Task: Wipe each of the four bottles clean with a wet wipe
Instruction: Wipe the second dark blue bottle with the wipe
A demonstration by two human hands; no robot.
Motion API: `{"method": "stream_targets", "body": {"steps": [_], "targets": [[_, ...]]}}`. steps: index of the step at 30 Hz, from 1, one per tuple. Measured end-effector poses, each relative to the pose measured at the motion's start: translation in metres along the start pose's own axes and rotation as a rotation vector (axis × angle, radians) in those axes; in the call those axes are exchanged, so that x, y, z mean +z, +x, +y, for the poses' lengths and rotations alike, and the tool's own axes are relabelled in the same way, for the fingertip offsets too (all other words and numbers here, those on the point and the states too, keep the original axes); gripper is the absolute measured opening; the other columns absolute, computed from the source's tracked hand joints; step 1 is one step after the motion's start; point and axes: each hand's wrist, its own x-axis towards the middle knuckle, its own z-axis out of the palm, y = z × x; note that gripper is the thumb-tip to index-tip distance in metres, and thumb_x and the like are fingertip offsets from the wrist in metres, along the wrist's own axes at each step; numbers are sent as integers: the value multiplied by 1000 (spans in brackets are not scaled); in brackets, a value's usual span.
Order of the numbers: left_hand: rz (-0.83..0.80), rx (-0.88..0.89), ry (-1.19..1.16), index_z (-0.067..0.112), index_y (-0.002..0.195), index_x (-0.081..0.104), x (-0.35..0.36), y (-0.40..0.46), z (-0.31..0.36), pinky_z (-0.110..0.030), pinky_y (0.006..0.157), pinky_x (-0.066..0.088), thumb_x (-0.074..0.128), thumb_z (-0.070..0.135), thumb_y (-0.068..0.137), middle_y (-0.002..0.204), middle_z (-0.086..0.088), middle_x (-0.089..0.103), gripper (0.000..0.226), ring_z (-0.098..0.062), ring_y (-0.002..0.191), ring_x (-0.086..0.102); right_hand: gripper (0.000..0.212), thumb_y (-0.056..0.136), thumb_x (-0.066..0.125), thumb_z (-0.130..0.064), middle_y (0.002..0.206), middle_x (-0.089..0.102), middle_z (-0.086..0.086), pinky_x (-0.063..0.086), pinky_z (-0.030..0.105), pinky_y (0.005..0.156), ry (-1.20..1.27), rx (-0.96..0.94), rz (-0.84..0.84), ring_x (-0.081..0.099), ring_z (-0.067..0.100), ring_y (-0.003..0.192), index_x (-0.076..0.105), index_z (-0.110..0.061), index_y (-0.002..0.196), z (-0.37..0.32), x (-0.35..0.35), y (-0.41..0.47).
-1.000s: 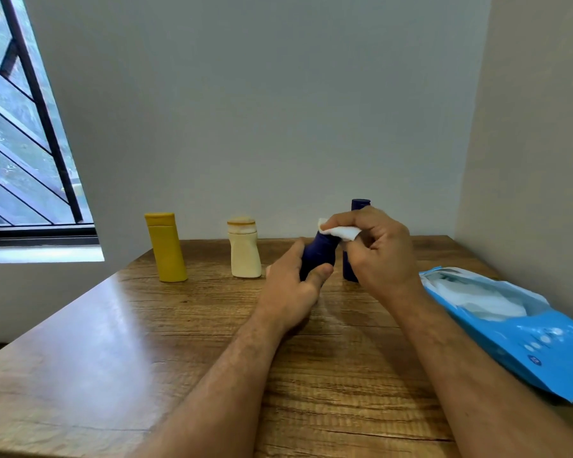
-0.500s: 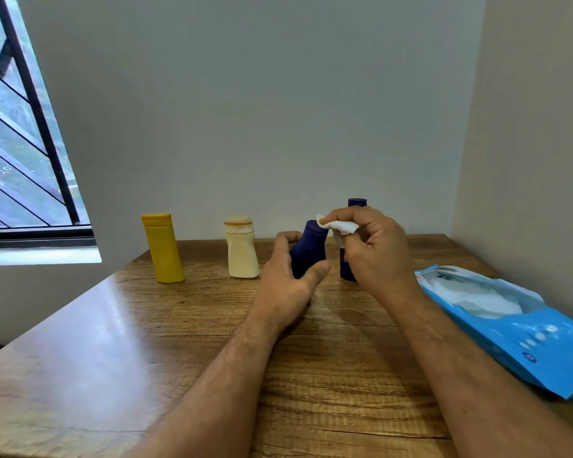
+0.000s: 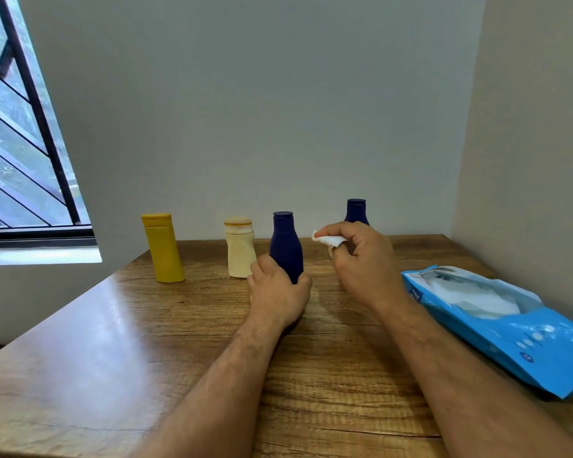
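I see four bottles in a row across the middle of the frame, all upright on the wooden table (image 3: 80, 358) near the back wall. From frame left: yellow bottle (image 3: 163, 247), leaning a bit to the left; cream bottle (image 3: 240, 247) w/ a tan cap; near navy bottle (image 3: 286, 242); far navy bottle (image 3: 356, 210), only its neck and cap showing above the knuckles. All caps are on, so I can't tell what's inside any of them.

Left hand (image 3: 277, 294), center frame, is wrapped round the base of the near navy bottle, thumb on one side, fingers on the other; the bottle stands straight, bottom hidden behind the hand, just beside the cream bottle.

Right hand (image 3: 361, 259), right of center, is off the bottle, fingers curled. It pinches a small crumpled white wipe (image 3: 329, 241) betw. thumb and fingertips. The wipe sits apart from the near navy bottle, approx level w/ its shoulder, not touching it. This hand covers the lower part of the far navy bottle.

At the right edge of the frame lies a blue wipes pack (image 3: 516, 338), flat on the table, its top torn open toward the bottles. White wipes (image 3: 470, 292) show inside the opening, bunched and folded; can't tell how many.

Upper left of the frame: a window w/ dark bars (image 3: 30, 94).
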Motion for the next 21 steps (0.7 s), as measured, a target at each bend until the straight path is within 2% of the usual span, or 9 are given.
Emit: {"method": "stream_targets", "body": {"steps": [5, 10, 14, 17, 21], "targets": [[24, -28, 14, 10, 139, 40, 4, 4, -1, -37, 100, 50, 71, 41, 88, 135, -8, 47, 68, -23, 120, 53, 31, 91, 55, -8, 102, 63, -10, 38, 13, 63, -40, 20, -24, 54, 4, 77, 71, -32, 104, 3, 3, 0], [57, -35, -106, 14, 141, 41, 5, 10, 0, -31, 94, 50, 81, 36, 81, 135, -5, 59, 75, -21, 120, 60, 29, 93, 54, -9, 103, 62, -9, 35, 11, 65, -127, 39, -90, 52, 2, 79, 71, -28, 109, 4, 6, -1], [76, -45, -95, 14, 138, 44, 9, 16, 1, -30, 92, 50, 81, 38, 81, 132, -5, 63, 72, -20, 118, 62, 30, 93, 54, -9, 101, 60, -13, 42, 14, 71, -157, 29, -127, 53, 1, 81, 70, -29, 108, 3, 5, -1], [82, -48, -43, 14, 136, 46, 14, 22, 4, -35, 93, 53, 80, 40, 82, 130, -5, 63, 69, -22, 116, 62, 30, 92, 54, -10, 100, 56, -17, 47, 18, 81, -170, 53, -148, 53, 2, 87, 70, -30, 108, 4, 7, 0], [100, -42, 27, 13, 131, 50, 22, 29, 4, -35, 87, 55, 79, 46, 81, 124, -5, 65, 66, -23, 111, 64, 28, 94, 54, -12, 105, 58, -14, 47, 21, 88, -174, 82, -164, 52, 2, 93, 69, -29, 110, 6, 8, 0]]}}
